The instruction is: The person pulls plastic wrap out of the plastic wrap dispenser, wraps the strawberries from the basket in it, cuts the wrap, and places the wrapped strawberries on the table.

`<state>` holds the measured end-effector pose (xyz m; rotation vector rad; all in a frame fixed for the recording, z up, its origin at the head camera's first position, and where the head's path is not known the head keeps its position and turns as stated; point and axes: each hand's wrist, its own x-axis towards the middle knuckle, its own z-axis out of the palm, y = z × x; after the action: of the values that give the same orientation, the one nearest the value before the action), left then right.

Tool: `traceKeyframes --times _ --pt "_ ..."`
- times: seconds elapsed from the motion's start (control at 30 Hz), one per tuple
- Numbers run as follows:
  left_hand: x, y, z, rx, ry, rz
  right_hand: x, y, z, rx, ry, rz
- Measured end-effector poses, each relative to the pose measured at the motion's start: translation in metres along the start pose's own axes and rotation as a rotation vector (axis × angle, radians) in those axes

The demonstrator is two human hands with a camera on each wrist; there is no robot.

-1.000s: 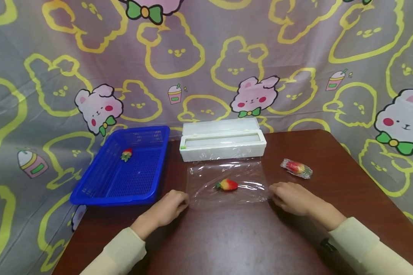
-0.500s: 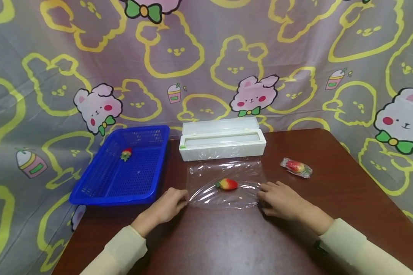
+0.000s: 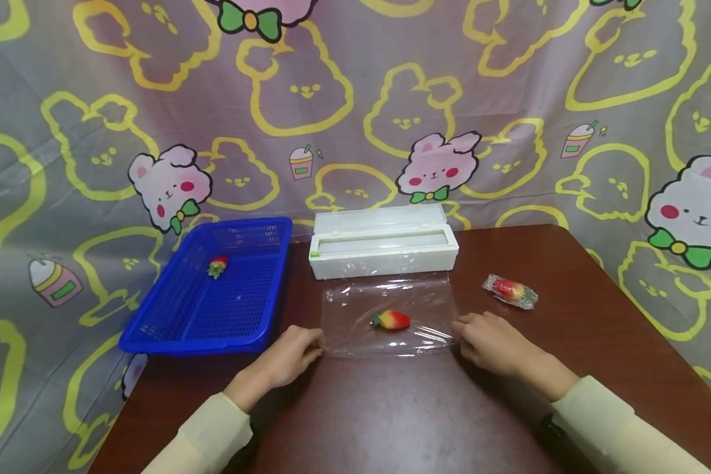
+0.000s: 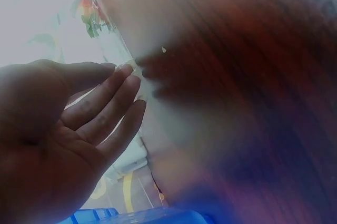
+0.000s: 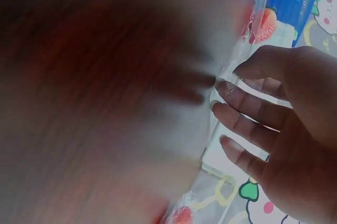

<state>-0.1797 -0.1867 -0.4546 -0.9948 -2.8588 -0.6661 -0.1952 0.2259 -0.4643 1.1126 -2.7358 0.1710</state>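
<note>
A sheet of clear plastic wrap (image 3: pixel 355 339) stretches over the table from the front of a white wrap dispenser box (image 3: pixel 385 262). On the sheet lies a red and yellow strawberry (image 3: pixel 394 320), its green leaves to the left. My left hand (image 3: pixel 290 355) pinches the sheet's near left corner between thumb and fingertips. At the near right corner my right hand (image 3: pixel 492 339) pinches the film; in the right wrist view a bit of film shows at the thumb and index fingertip (image 5: pixel 229 88).
At the left stands a blue plastic basket (image 3: pixel 261 329) with one strawberry (image 3: pixel 218 266) inside. A strawberry wrapped in film (image 3: pixel 511 291) lies on the brown table (image 3: pixel 403 421) to the right. The dispenser's lid (image 3: pixel 379 217) is up, and a patterned curtain (image 3: pixel 355 85) hangs behind.
My right hand has shifted inward to the left from its place a second ago, its spread fingers closing on the film's corner. The film's near edge lifted and flattened. The left hand barely moved.
</note>
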Motion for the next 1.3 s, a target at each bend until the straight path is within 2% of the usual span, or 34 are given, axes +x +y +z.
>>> traceKeyframes --times 0.17,0.37,0.57,0.83,1.07,1.3 --pt "-0.001 -0.001 0.001 -0.009 0.023 -0.004 0.0 0.005 -0.002 0.093 0.028 0.014" --pt "0.0 0.002 0.0 0.013 0.133 0.002 0.001 0.014 -0.003 0.209 0.074 0.021" --pt "0.005 0.003 -0.002 0.02 0.166 -0.092 0.003 0.02 -0.005 0.32 0.058 0.087" --pt "0.014 0.006 -0.005 0.009 0.222 -0.19 0.008 0.026 -0.006 0.369 0.053 0.14" --pt "0.024 0.008 -0.007 -0.001 0.255 -0.25 0.013 0.031 -0.003 0.402 0.108 0.155" --pt "0.033 0.007 -0.007 0.022 0.308 -0.275 0.019 0.034 -0.003 0.455 0.122 0.192"
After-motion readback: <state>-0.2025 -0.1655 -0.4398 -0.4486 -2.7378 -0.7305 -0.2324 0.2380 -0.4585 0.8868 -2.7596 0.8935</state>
